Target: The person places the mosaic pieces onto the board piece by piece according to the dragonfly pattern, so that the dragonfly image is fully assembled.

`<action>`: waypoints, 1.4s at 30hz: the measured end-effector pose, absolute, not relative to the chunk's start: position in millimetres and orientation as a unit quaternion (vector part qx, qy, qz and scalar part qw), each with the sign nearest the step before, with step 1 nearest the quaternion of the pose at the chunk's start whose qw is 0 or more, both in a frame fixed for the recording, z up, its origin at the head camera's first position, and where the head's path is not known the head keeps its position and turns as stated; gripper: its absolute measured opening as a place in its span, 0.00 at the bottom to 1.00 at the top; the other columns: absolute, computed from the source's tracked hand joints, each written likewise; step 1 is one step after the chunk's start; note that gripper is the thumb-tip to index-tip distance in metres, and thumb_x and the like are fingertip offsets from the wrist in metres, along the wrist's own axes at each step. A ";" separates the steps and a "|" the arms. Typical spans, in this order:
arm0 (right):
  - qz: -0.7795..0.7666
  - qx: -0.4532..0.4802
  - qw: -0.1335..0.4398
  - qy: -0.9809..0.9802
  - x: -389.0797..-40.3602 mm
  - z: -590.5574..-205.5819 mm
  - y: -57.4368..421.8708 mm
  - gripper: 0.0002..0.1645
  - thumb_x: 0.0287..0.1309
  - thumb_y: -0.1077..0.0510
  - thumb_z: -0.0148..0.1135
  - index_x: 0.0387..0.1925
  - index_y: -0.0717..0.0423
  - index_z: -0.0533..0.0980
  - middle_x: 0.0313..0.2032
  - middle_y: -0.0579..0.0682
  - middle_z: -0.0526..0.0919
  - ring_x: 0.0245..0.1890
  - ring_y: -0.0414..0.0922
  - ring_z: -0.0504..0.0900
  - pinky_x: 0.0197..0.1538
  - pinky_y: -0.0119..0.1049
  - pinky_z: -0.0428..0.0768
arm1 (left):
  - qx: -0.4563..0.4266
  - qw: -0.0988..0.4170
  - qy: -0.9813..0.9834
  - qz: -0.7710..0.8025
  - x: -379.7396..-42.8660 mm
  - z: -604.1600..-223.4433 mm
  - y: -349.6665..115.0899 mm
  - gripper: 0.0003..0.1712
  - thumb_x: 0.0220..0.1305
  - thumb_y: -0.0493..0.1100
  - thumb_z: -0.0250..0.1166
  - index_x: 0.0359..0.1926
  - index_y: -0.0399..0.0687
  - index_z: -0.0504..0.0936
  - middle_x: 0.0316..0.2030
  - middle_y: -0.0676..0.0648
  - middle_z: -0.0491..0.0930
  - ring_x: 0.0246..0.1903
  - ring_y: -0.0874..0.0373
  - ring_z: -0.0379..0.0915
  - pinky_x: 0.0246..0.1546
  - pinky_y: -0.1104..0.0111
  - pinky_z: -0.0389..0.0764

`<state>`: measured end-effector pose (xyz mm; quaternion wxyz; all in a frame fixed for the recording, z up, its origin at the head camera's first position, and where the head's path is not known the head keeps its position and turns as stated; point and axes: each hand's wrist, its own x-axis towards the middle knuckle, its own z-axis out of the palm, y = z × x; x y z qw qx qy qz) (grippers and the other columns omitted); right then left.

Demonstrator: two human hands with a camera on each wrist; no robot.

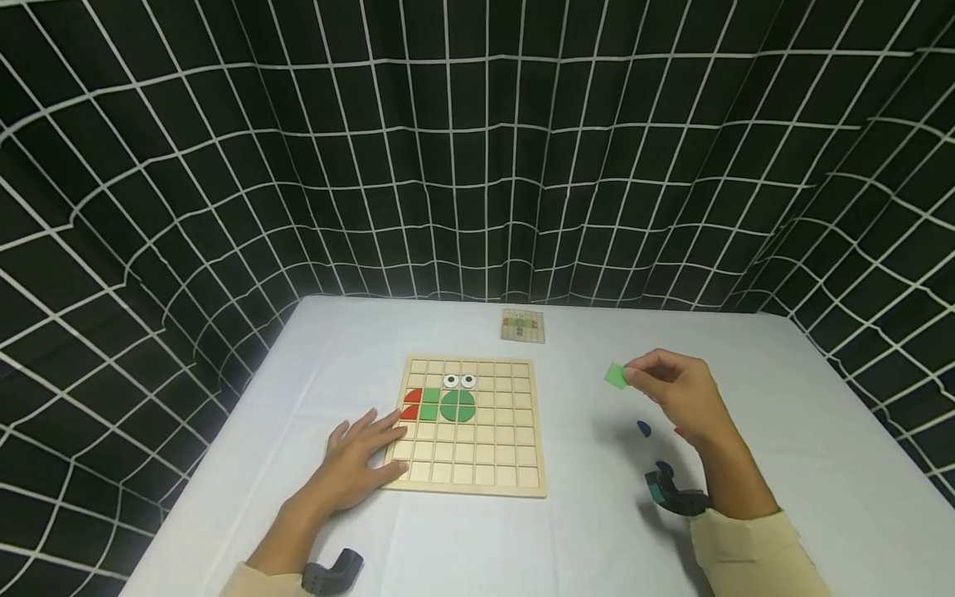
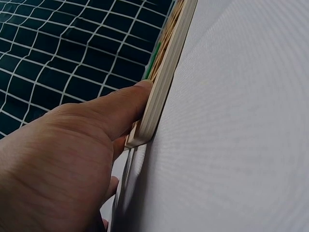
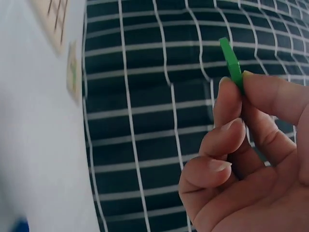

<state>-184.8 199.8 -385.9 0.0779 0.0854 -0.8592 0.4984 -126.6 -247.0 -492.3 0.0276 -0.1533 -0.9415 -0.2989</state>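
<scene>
Green square tile, thin when seen edge-on from the right wrist, held up off the cloth and well to the right of the board. It is pinched at one edge between thumb and index fingertip of the right hand; most of its face juts out past the tips, clear of the palm, pointing toward the board side. Remaining fingers of that hand curl in toward the palm.

Under and near that hand, on the white cloth: a small blue piece, another dark blue piece beside the wrist camera, and a bit of red mostly hidden by the hand.

Further left, the wooden grid board. Left hand at its left side, fingers spread, tips over the edge, thumb touching the rim near the lower corner. Set in the board: two red pieces, two green squares beside them, green quarters forming a disc, two eye discs above.

Beyond the board, a small pattern card; behind the table, black curtain with white grid lines
</scene>
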 end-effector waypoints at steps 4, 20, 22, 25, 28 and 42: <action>0.512 0.092 0.066 -0.851 -194.4 -388.0 175.6 0.11 0.61 0.56 0.65 0.37 0.62 0.82 0.38 0.54 0.84 0.42 0.49 0.81 0.46 0.44 0.77 | -0.153 0.025 -0.941 -0.302 -127.0 -491.5 -246.1 0.33 0.56 0.58 0.69 0.61 0.50 0.78 0.68 0.52 0.63 0.71 0.44 0.46 0.66 0.43 0.34; 0.541 0.127 -0.011 -0.831 -232.7 -409.1 86.5 0.04 0.59 0.61 0.65 0.33 0.58 0.82 0.37 0.51 0.85 0.44 0.51 0.81 0.50 0.51 0.77 | -0.151 0.021 -0.940 -0.305 -128.0 -491.8 -245.6 0.34 0.56 0.61 0.68 0.61 0.51 0.77 0.68 0.52 0.63 0.71 0.44 0.46 0.66 0.43 0.33; 0.530 0.128 -0.022 -0.838 -236.8 -414.6 78.3 0.03 0.59 0.60 0.65 0.32 0.57 0.82 0.35 0.50 0.85 0.43 0.50 0.81 0.48 0.49 0.77 | -0.149 0.020 -0.940 -0.306 -127.7 -491.2 -245.5 0.34 0.56 0.61 0.68 0.61 0.52 0.77 0.68 0.53 0.63 0.71 0.45 0.46 0.66 0.43 0.33; 0.504 0.127 -0.036 -0.854 -241.4 -423.5 68.5 0.03 0.58 0.60 0.66 0.30 0.56 0.82 0.32 0.48 0.84 0.40 0.48 0.81 0.44 0.46 0.78 | -0.150 0.020 -0.940 -0.305 -127.4 -490.8 -245.2 0.34 0.57 0.60 0.68 0.61 0.51 0.77 0.68 0.52 0.63 0.71 0.45 0.46 0.66 0.43 0.34; 0.469 0.125 -0.050 -0.873 -244.0 -431.7 60.7 0.04 0.58 0.60 0.67 0.28 0.54 0.82 0.30 0.45 0.83 0.37 0.46 0.80 0.43 0.45 0.78 | -0.152 0.024 -0.939 -0.306 -127.2 -491.1 -244.9 0.33 0.57 0.59 0.69 0.60 0.50 0.78 0.68 0.51 0.64 0.70 0.44 0.47 0.66 0.43 0.34; 0.370 0.159 -0.063 -0.913 -250.2 -453.8 44.1 0.06 0.57 0.59 0.67 0.25 0.50 0.80 0.26 0.42 0.80 0.29 0.44 0.77 0.35 0.40 0.77 | -0.146 0.023 -0.941 -0.303 -125.8 -490.7 -246.5 0.33 0.56 0.59 0.69 0.60 0.50 0.78 0.68 0.52 0.64 0.71 0.44 0.46 0.66 0.43 0.34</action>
